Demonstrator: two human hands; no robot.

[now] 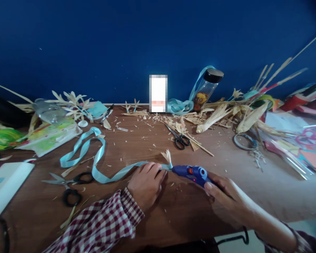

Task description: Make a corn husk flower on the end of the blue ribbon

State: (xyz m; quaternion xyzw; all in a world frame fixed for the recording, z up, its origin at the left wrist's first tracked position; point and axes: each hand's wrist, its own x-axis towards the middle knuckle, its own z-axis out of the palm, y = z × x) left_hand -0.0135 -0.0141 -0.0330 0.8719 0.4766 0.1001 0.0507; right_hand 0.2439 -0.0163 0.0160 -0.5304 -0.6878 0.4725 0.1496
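Observation:
My right hand (pixel 223 191) is wrapped round the handle of a blue glue gun (pixel 191 173). Its nozzle points left and meets the end of a light blue satin ribbon (pixel 126 170). At that end stands a small pale husk flower (pixel 168 157), its petals pointing up. My left hand (pixel 146 184) is closed over the ribbon just left of the flower and holds it low at the table; its fingertips are partly hidden. The rest of the ribbon trails left in loops. Whether any glue is on the ribbon I cannot tell.
Black-handled scissors lie open on the left (pixel 68 184); a smaller pair of scissors (pixel 181 140) lies behind the glue gun. Along the blue wall are a jar (pixel 205 89), dried corn husks (pixel 218 116) and husk flowers (pixel 71 102). A tape roll (pixel 245 141) lies right; husk scraps litter the table.

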